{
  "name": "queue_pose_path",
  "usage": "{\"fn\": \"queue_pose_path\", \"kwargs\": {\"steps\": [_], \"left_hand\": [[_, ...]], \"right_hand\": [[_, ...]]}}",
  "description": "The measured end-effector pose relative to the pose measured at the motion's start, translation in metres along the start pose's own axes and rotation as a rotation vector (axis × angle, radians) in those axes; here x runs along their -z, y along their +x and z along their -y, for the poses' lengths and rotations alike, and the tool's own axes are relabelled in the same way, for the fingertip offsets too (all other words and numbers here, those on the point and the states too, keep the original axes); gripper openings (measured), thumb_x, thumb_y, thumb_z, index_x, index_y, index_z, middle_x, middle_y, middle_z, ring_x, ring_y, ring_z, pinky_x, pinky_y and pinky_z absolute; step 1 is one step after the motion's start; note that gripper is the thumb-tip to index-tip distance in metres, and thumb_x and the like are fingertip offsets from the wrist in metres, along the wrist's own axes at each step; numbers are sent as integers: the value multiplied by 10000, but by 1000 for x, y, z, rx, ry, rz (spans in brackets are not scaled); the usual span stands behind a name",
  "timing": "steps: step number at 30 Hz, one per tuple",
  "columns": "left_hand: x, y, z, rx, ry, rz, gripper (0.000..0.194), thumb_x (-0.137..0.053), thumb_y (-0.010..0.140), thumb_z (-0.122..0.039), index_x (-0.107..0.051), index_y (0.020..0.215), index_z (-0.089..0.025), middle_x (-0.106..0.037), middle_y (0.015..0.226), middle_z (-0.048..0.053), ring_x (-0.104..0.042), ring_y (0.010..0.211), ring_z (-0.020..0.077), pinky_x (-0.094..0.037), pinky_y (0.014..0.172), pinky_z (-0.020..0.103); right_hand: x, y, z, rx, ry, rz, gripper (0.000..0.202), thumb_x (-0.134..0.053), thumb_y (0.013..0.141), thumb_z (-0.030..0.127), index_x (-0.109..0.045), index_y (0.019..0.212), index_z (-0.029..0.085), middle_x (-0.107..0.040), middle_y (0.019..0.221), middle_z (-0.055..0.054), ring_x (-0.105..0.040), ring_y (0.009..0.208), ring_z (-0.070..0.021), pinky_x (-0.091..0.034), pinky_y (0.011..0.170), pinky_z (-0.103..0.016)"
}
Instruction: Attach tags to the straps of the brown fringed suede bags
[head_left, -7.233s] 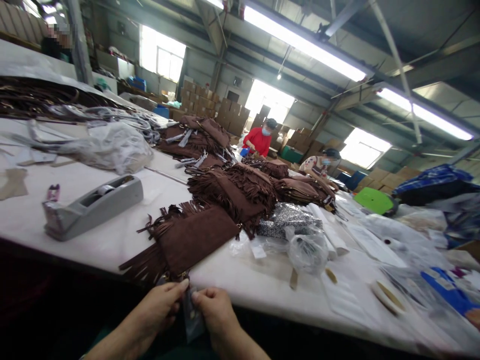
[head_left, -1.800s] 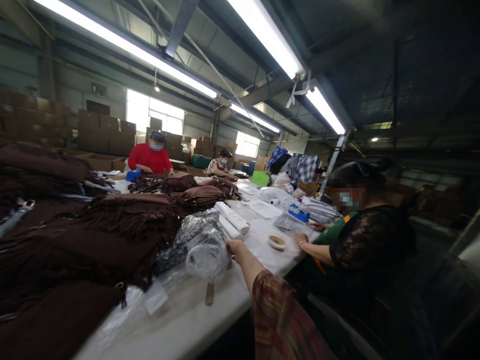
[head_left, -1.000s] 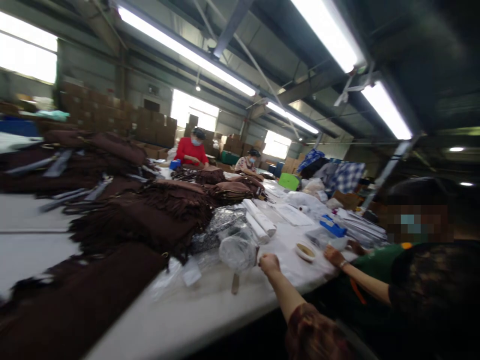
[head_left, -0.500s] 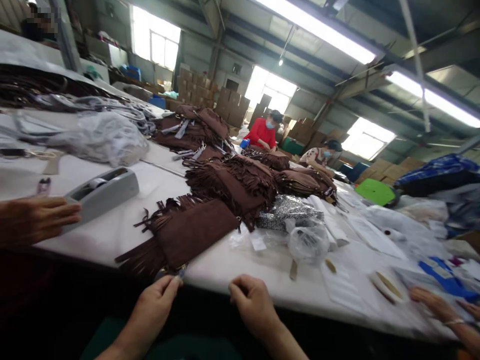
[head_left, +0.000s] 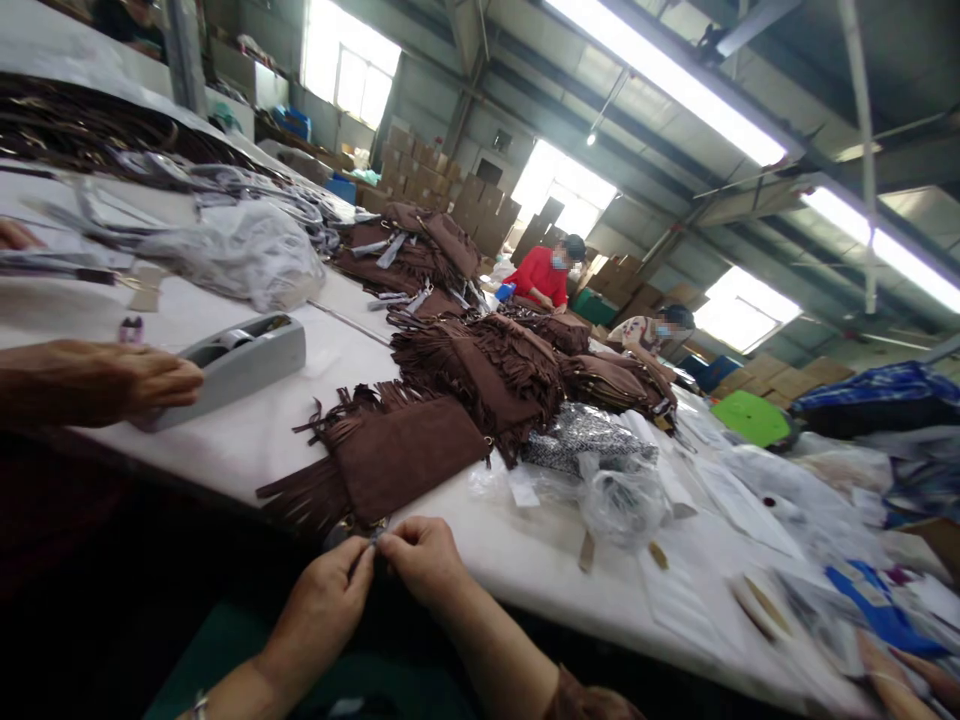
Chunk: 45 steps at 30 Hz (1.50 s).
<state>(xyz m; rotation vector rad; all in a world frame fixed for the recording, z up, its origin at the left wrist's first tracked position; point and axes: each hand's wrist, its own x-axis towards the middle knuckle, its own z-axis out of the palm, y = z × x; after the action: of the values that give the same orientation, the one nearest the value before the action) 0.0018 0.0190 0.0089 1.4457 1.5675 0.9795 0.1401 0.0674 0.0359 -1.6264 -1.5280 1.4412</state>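
Note:
A brown fringed bag (head_left: 409, 455) lies flat at the table's front edge, its fringe spread toward the left. At its near corner, by the metal hardware, a small grey-wrapped piece (head_left: 376, 536) hangs over the edge. My left hand (head_left: 326, 590) is closed in a pinch on that piece. Thumb and forefinger of my right hand (head_left: 424, 555) are pinched together at the same spot, touching my left fingertips. Much of the piece is hidden between the fingers.
More brown fringed bags (head_left: 480, 370) are heaped behind. A grey tape dispenser (head_left: 244, 360) stands left, with a co-worker's hand (head_left: 161, 378) beside it. Clear plastic wrap (head_left: 619, 490) and a tape roll (head_left: 761, 605) lie right, near another person's hands (head_left: 889, 670).
My right hand has moved left to meet my left hand at the grey piece. The view has shifted, and the co-worker's hand on the left remains by the dispenser.

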Motion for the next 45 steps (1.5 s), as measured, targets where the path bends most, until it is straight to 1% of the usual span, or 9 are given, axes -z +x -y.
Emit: {"fn": "queue_pose_path", "kwargs": {"steps": [8, 15, 22, 27, 30, 33, 37, 41, 45], "left_hand": [[1, -3, 9, -77, 87, -13, 308, -366, 947, -344, -568, 743, -231, -641, 716, 39, -633, 681, 205, -450, 682, 323], [1, -4, 12, -170, 177, -54, 299, -366, 944, -292, -548, 714, -236, -643, 700, 46, -638, 661, 204, -468, 649, 319], [2, -9, 26, -348, 339, -138, 273, -393, 939, -237, -643, 830, -220, -684, 782, 93, -657, 693, 221, -542, 702, 322], [7, -6, 19, -322, 211, -152, 288, -404, 947, -304, -645, 810, -227, -686, 744, 76, -673, 697, 221, -545, 718, 315], [11, -3, 9, -187, 110, -126, 252, -459, 906, -352, -643, 781, -233, -693, 742, 50, -667, 692, 212, -516, 690, 301], [10, -1, 2, 89, -101, -74, 250, -542, 824, -434, -648, 759, -218, -671, 663, 17, -622, 612, 188, -461, 577, 268], [2, 0, 2, 439, -600, -10, 386, -703, 667, -547, -595, 699, -177, -472, 498, -67, -340, 397, 68, -230, 398, 182], [0, -1, 3, 602, -970, 18, 294, -785, 675, -356, -584, 701, -143, -469, 571, -73, -294, 399, 9, -203, 380, 121], [6, -2, -6, 854, -1144, 42, 141, -571, 865, -165, -569, 731, -122, -462, 595, -59, -272, 351, -15, -169, 345, 92]], "right_hand": [[-8, 2, 0, 9, -48, 5, 204, -640, 747, 213, -636, 549, 164, -542, 498, 47, -448, 485, -89, -330, 485, -205], [-12, 7, -1, -122, -79, -11, 242, -658, 739, 219, -604, 507, 172, -504, 434, 47, -416, 443, -89, -290, 442, -212], [-12, 5, 21, -291, -131, -15, 215, -680, 685, 174, -593, 489, 189, -467, 396, 49, -401, 411, -103, -274, 406, -226], [-10, 5, 18, -299, -81, 9, 225, -679, 686, 170, -578, 486, 190, -470, 390, 43, -384, 389, -99, -264, 390, -222], [-8, 3, 11, -250, -12, 64, 191, -645, 697, 129, -614, 515, 177, -486, 400, 47, -360, 372, -83, -241, 386, -215], [-5, -2, 6, -218, 51, 82, 177, -606, 716, 107, -653, 556, 166, -496, 408, 54, -335, 353, -73, -231, 386, -213], [-6, -5, -1, -195, 143, 51, 176, -584, 722, 92, -663, 577, 153, -513, 433, 51, -348, 368, -68, -237, 403, -212], [-14, -6, -7, -148, 239, 37, 152, -581, 700, 86, -700, 625, 142, -546, 480, 47, -381, 415, -67, -278, 448, -201], [-22, -10, -11, -78, 278, -29, 152, -572, 663, 60, -695, 630, 143, -543, 501, 56, -417, 478, -74, -346, 518, -194]]}}
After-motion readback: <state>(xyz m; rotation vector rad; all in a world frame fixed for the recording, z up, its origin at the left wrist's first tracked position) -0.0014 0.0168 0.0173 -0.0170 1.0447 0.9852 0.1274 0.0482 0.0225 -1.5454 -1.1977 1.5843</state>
